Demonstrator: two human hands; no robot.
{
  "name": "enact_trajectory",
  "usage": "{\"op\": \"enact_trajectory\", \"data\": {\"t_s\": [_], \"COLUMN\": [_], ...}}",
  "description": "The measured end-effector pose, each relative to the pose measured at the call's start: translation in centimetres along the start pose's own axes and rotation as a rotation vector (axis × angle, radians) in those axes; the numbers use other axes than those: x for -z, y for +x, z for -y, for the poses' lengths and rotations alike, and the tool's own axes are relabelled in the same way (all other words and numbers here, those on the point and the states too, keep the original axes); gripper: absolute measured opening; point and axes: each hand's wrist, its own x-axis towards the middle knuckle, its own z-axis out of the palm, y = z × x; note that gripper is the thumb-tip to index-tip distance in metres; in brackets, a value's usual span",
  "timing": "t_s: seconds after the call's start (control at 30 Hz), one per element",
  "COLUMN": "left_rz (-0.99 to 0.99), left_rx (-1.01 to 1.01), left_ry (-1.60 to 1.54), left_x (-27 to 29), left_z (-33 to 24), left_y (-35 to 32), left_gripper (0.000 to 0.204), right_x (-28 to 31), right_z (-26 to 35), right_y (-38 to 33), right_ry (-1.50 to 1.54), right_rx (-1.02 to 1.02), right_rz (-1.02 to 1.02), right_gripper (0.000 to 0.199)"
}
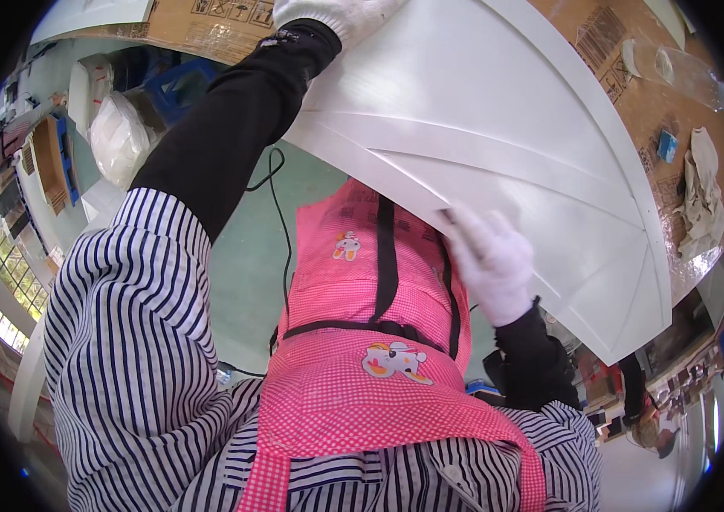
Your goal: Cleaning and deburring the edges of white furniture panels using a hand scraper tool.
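A large white panel (456, 94) with a curved edge and raised strips lies in front of me. At the top of the view my left hand (332, 15), in a white knit glove, rests at the panel's left edge; its fingers are mostly cut off by the picture's rim. My right hand (494, 264), also in a white glove, is at the panel's near edge. Its fingers are closed together, slightly blurred, with a small dark-edged bit at their tips that is too small to name.
Brown cardboard (601, 51) lies under the panel. On its right side are a clear plastic bottle (677, 72), a small blue block (667, 145) and a crumpled pale cloth (703, 192). A black cable (275, 205) hangs at left, near a wrapped white bundle (119, 141) and blue crate (179, 90).
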Motion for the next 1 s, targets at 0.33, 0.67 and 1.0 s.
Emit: {"op": "enact_trajectory", "data": {"t_s": [0.33, 0.67, 1.0], "left_rz": [-0.021, -0.012, 0.005], "left_rx": [-0.002, -0.007, 0.019], "left_ry": [-0.006, -0.016, 0.005], "left_x": [-0.5, -0.6, -0.3], "left_z": [0.0, -0.2, -0.4], "left_y": [0.0, 0.2, 0.2], "left_gripper": [0.085, 0.085, 0.086], "right_x": [-1.6, -4.0, 2.4], "right_z": [-2.3, 6.5, -6.9], "right_y": [0.1, 2.0, -3.7], "right_ry": [-0.248, 0.158, -0.089], "right_rx": [0.001, 0.501, -0.145], "right_rz": [0.039, 0.389, 0.041], "right_gripper": [0.026, 0.025, 0.024]}}
